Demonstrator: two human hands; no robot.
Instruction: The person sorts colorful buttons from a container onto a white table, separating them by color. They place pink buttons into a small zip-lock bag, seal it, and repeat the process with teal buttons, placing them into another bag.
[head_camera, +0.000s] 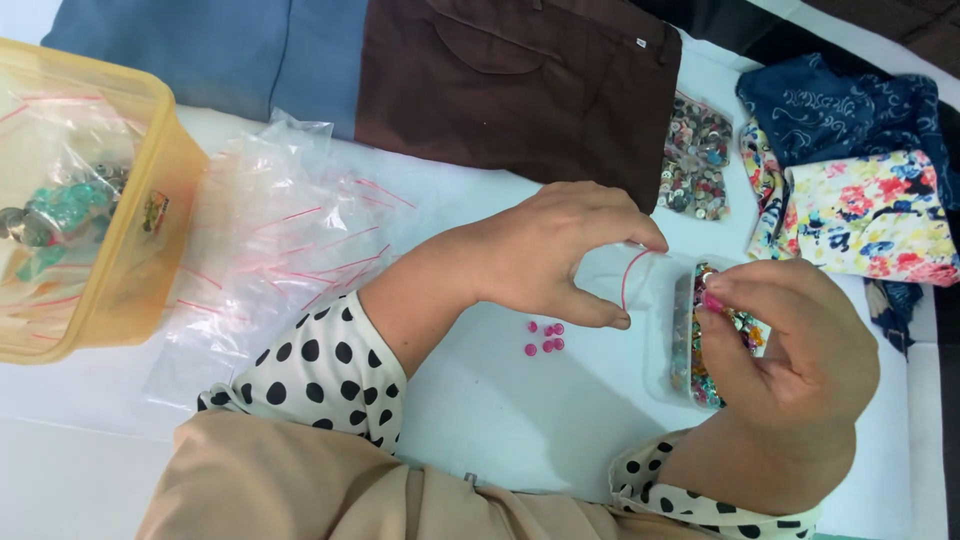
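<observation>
Left hand (560, 250) at picture centre, thumb and forefinger pinched on the mouth of a small clear bag (630, 280) with a red zip line, holding it open toward 3 o'clock. Right hand (800, 370) at 4 o'clock from the left, fingers narrowed to a pinch around a small pink bead (712, 300), poised just beside the bag mouth. Under and behind the right hand, a clear box (690, 350) of mixed coloured beads, partly hidden by the fingers. At 6 o'clock from the left hand, near its thumb, five pink beads (545, 337) loose on the white table (500, 400), lying close together, apart from both hands.

At 9 o'clock, a heap of empty clear zip bags (290, 250) with red lines. Further at 9 o'clock, at the picture edge, a yellow tub (140, 260) holding bagged beads, some teal. At 12 o'clock, brown cloth (520, 90) with blue cloth (200, 50) to its 9 o'clock side. At 1 o'clock, a bag of sequins (695, 160) touching the brown cloth edge. At 2 o'clock, folded floral cloth (870, 210) under a dark blue patterned piece (840, 110). Both wrists in polka-dot sleeves (320, 370), beige fabric (300, 480) at 6 o'clock.
</observation>
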